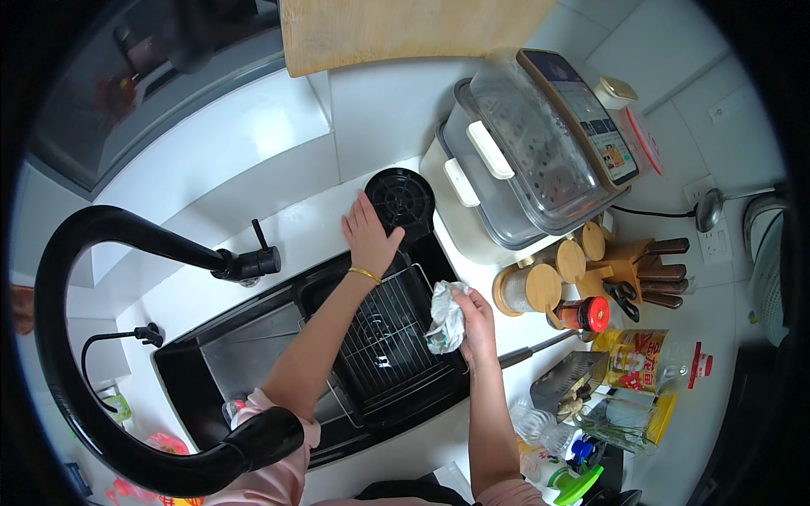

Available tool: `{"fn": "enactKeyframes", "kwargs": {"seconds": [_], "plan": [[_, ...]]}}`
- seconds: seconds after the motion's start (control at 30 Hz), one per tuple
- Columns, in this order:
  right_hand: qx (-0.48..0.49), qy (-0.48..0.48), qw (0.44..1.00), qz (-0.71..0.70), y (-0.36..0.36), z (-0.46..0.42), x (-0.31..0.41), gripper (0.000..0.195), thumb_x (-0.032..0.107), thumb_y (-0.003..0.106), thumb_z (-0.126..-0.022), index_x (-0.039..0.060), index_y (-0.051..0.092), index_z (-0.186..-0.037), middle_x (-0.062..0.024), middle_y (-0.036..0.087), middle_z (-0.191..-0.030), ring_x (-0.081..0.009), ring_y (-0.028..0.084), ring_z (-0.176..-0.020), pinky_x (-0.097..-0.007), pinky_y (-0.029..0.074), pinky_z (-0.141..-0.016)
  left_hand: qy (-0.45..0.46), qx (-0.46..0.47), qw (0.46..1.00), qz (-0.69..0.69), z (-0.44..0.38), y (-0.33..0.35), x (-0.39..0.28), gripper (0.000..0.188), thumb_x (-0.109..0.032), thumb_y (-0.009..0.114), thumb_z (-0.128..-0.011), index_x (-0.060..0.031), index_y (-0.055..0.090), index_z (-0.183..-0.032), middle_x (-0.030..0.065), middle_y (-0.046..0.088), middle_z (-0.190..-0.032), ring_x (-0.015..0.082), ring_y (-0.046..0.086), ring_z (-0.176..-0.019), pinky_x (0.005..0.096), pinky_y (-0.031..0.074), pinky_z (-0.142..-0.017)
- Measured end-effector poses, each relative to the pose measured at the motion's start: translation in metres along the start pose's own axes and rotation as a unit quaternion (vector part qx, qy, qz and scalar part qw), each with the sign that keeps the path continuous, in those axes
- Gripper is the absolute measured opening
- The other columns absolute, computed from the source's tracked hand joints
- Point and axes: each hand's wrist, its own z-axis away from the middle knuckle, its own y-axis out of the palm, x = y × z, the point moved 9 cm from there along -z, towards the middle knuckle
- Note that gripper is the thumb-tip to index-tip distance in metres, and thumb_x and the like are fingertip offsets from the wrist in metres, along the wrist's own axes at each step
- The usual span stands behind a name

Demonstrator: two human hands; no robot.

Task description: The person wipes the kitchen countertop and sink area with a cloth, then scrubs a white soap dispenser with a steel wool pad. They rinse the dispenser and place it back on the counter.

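My right hand grips a crumpled white cloth with faint green marks, above the right end of the black sink. My left hand, with a gold bangle at its wrist, reaches across the sink to the back counter. Its fingers are apart and hold nothing. They lie beside a round black cup rinser with a spoked top; whether they touch it I cannot tell. Below my forearms, a wire rack rests in a black tray set within the sink.
A tall black faucet arches over the left side. Stacked lidded containers stand at the back right, a phone leaning on top. Wood-lidded jars, a knife block and an oil bottle line the right counter.
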Motion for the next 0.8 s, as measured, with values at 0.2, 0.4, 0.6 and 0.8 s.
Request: {"fn": "enactKeyframes", "kwargs": {"seconds": [0.2, 0.4, 0.6, 0.8], "plan": [[-0.015, -0.035, 0.995, 0.095, -0.001, -0.013, -0.003, 0.021, 0.008, 0.059, -0.084, -0.0037, 0.059, -0.102, -0.0065, 0.063, -0.089, -0.0107, 0.059, -0.077, -0.0215, 0.047, -0.070, 0.079, 0.037, 0.995, -0.047, -0.014, 0.003, 0.009, 0.088, -0.030, 0.058, -0.076, 0.0024, 0.007, -0.140, 0.0206, 0.033, -0.133, 0.0342, 0.028, -0.127, 0.0554, 0.011, -0.106], [-0.054, -0.085, 0.987, 0.125, 0.016, -0.030, 0.014, 0.021, 0.009, 0.062, -0.083, -0.0050, 0.060, -0.099, -0.0054, 0.062, -0.083, -0.0078, 0.055, -0.072, -0.0194, 0.044, -0.065, 0.118, 0.104, 0.987, -0.037, -0.029, 0.006, 0.018, 0.074, -0.027, 0.045, -0.080, -0.0053, 0.010, -0.142, 0.0150, 0.030, -0.139, 0.0266, 0.023, -0.132, 0.0549, 0.006, -0.107], [-0.026, -0.203, 0.950, 0.234, 0.050, -0.045, 0.030, 0.045, 0.006, 0.064, -0.076, -0.0054, 0.049, -0.117, -0.0143, 0.052, -0.108, -0.0207, 0.054, -0.098, -0.0294, 0.042, -0.087, 0.139, 0.172, 0.975, -0.031, -0.039, 0.005, 0.018, 0.072, -0.027, 0.045, -0.080, -0.0106, 0.013, -0.143, 0.0104, 0.031, -0.140, 0.0249, 0.022, -0.133, 0.0551, 0.004, -0.107], [-0.112, -0.466, 0.721, 0.501, 0.108, -0.032, 0.021, 0.023, 0.001, 0.056, -0.079, -0.0042, 0.055, -0.102, -0.0182, 0.050, -0.109, -0.0348, 0.052, -0.094, -0.0379, 0.043, -0.085, 0.120, 0.185, 0.975, -0.001, -0.035, 0.003, 0.018, 0.071, -0.029, 0.048, -0.078, -0.0163, 0.018, -0.141, 0.0088, 0.028, -0.143, 0.0238, 0.020, -0.135, 0.0585, 0.002, -0.105]]}}
